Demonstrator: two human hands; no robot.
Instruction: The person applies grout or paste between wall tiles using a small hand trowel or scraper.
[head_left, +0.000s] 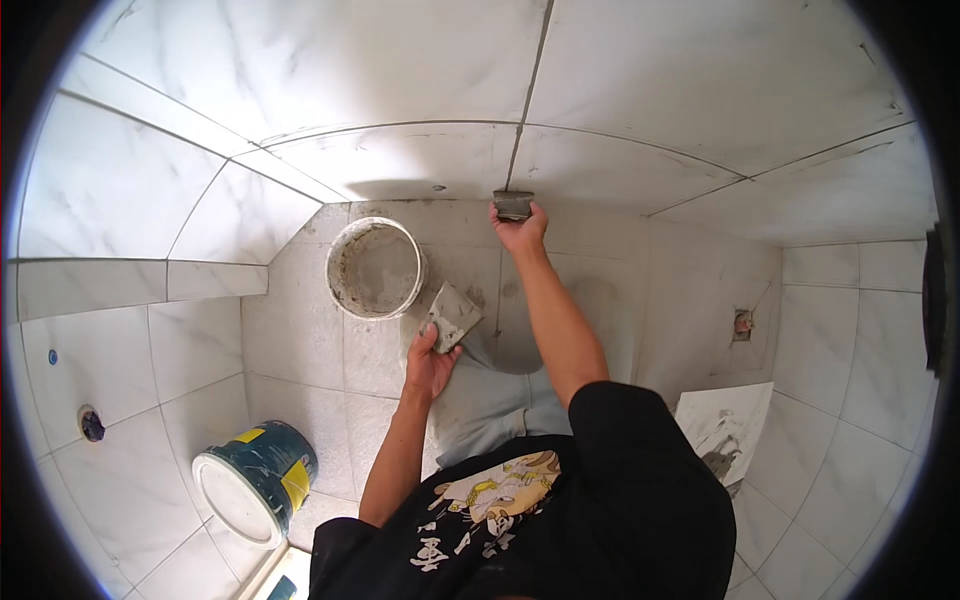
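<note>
My right hand reaches forward, its fingers closed around a small dark grey scraper. The scraper's edge meets the low part of the white tiled wall, at the lower end of a dark vertical joint. Closer to my body, my left hand grips a flat rectangular board smeared with grey grout. What the board is made of cannot be made out under the smears. Left of the board stands a white bucket, its inner wall coated with grey grout.
A dark green bucket with a white lid lies tilted at the lower left. A stained white panel leans at the right. A square floor cutout holds a pipe end. Tiled walls stand at both sides.
</note>
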